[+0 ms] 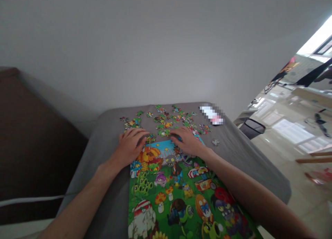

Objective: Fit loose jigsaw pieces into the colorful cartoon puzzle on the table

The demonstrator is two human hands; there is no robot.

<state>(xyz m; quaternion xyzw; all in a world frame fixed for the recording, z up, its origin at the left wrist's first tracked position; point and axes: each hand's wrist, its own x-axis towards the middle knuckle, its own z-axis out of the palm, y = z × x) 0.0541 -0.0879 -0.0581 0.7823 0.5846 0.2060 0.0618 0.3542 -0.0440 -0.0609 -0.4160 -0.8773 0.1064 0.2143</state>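
A large picture puzzle (pixel 168 190), printed with cartoon plants and zombies on green, reaches from the near edge toward the middle of the grey-covered table. At its far left corner rests my left hand (pixel 131 145), fingers bent forward and thumb apart, beside a few loose pieces (pixel 150 138). My right hand (pixel 188 141) lies over the far right part of the picture, thumb and fingers apart, close to a green and white piece (pixel 164 132). No held thing shows in either hand, though the undersides of the fingers are hidden.
Many loose puzzle pieces (pixel 166 118) are scattered beyond the hands. A phone (pixel 211 114) with a blurred-out screen lies at the far right, and a single piece (pixel 215 141) sits right of my right hand. A white wall (pixel 166 52) stands behind the grey-covered table (pixel 249 166).
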